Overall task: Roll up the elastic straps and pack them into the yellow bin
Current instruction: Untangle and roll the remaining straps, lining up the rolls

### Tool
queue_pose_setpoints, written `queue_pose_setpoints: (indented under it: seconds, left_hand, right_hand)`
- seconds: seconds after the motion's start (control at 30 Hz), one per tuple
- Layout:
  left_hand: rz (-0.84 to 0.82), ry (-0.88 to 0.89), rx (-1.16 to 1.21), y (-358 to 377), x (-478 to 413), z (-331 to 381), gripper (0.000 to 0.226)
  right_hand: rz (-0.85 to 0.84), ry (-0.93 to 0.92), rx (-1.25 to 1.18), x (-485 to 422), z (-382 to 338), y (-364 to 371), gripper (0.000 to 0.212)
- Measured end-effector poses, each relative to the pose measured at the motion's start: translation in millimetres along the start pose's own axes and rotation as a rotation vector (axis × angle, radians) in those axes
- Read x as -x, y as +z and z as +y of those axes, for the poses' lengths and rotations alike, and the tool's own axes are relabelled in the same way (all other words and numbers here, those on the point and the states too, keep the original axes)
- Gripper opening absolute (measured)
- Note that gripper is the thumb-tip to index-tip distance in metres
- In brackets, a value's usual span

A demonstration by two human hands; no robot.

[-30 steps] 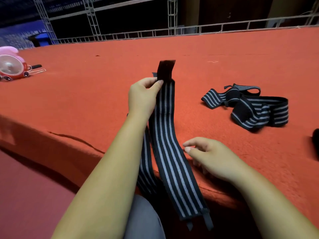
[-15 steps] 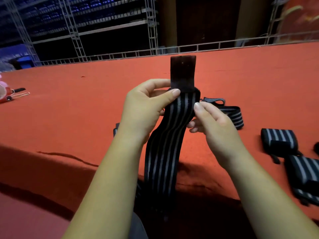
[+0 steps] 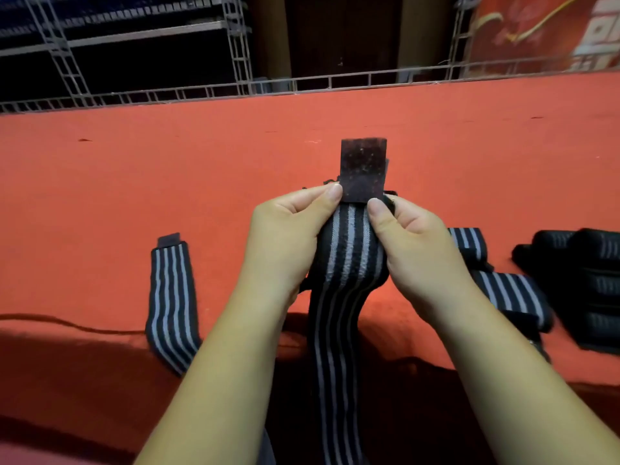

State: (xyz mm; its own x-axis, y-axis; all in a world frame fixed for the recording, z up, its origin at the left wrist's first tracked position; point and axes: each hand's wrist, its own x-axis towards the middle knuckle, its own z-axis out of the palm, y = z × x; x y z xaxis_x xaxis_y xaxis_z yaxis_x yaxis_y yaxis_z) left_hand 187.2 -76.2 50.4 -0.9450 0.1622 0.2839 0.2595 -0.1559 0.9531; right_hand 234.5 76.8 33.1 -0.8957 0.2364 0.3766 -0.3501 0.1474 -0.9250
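At your left, a loose strap (image 3: 171, 297) drapes over the near edge of the red carpeted platform (image 3: 100, 196). Your left hand (image 3: 285, 239) and right hand (image 3: 419, 250) both pinch the striped strap (image 3: 349, 263) just below its dark tab, and its tail hangs down. Rolled straps (image 3: 590, 263) lie at the right. Behind are a truss railing (image 3: 302, 83) and a red banner (image 3: 543, 31).

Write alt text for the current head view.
The left hand and right hand pinch a striped elastic strap just below its dark fastener tab, held up over a red table with its length hanging toward the viewer. A second strap drapes over the table edge at left; rolled straps sit at right.
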Motion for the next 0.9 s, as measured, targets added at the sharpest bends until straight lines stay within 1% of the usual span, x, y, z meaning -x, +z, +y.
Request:
queue_pose_setpoints:
  seconds: [0.1,0.2,0.27,0.33,0.37,0.43,0.47,0.5,0.53,0.57,0.63,0.73,0.8,0.9]
  left_hand:
    - [-0.057,0.039,-0.114,12.2,-2.4,-4.8,0.025]
    - [-0.152,0.04,-0.158,19.9,-5.1,2.4,0.036]
    - [-0.229,0.026,-0.294,14.9,-12.5,-1.6,0.051]
    - [-0.386,0.003,-0.496,4.5,-17.1,-11.3,0.065]
    - [-0.501,-0.045,-0.553,0.5,-16.6,-16.8,0.064]
    - [-0.705,-0.156,-0.587,-2.8,-11.6,-28.9,0.048]
    - [-0.757,-0.192,-0.557,-1.6,-7.7,-33.6,0.036]
    - [-0.764,-0.221,-0.499,1.5,-3.5,-38.2,0.025]
    - [-0.739,-0.237,-0.429,5.5,1.0,-42.1,0.016]
    - [-0.698,-0.248,-0.364,10.5,4.8,-45.3,0.013]
    - [-0.64,-0.269,-0.232,20.9,12.7,-49.0,0.016]
    - [-0.598,-0.353,-0.042,30.9,22.3,-52.4,0.021]
    - [-0.604,-0.404,0.023,33.6,28.3,-57.0,0.022]
    - [-0.642,-0.488,0.089,29.6,33.4,-66.6,0.026]
  right_hand:
    - [0.048,-0.006,0.005,2.7,3.1,-6.8,0.027]
    - [0.164,-0.026,-0.025,0.5,6.9,-12.1,0.028]
    - [0.258,-0.01,-0.103,-4.5,12.9,-15.9,0.03]
    - [0.356,0.031,-0.223,-9.5,17.8,-20.6,0.031]
    - [0.393,0.05,-0.277,-11.8,19.9,-23.6,0.031]
    - [0.435,0.086,-0.335,-14.0,22.0,-29.0,0.031]
    - [0.443,0.104,-0.334,-13.8,22.6,-30.7,0.031]
    - [0.446,0.112,-0.319,-13.3,23.2,-31.6,0.031]
    - [0.451,0.113,-0.303,-12.8,23.4,-32.1,0.032]
    - [0.456,0.108,-0.291,-13.1,23.7,-32.5,0.032]
    - [0.477,0.093,-0.296,-14.7,22.0,-33.2,0.031]
    - [0.504,0.056,-0.26,-18.5,19.2,-37.7,0.029]
    - [0.496,0.047,-0.184,-19.4,20.2,-39.9,0.026]
    - [0.437,0.059,-0.102,-18.9,29.2,-39.6,0.026]
